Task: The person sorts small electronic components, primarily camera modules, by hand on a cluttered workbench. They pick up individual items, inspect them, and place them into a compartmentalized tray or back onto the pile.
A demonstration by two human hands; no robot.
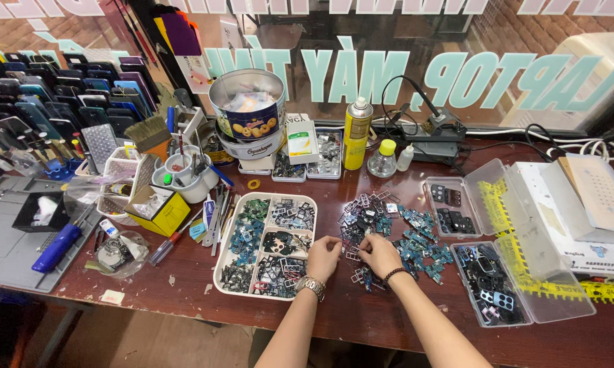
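Note:
My left hand (324,257), with a metal wristwatch on the wrist, rests on the dark wooden table beside a white divided tray (219,266) filled with small electronic parts. My right hand (378,254), with a dark bead bracelet on the wrist, sits just to its right. Both hands have fingers curled into a loose pile of small metal frames and blue circuit pieces (388,232). What the fingertips pinch is too small to make out.
A clear hinged plastic box (518,238) with dark parts lies open at right, white boxes behind it. A round cookie tin (247,109), yellow spray can (356,134), small bottles, tool cups, a brush, screwdrivers and a grey mat (7,238) crowd the back and left.

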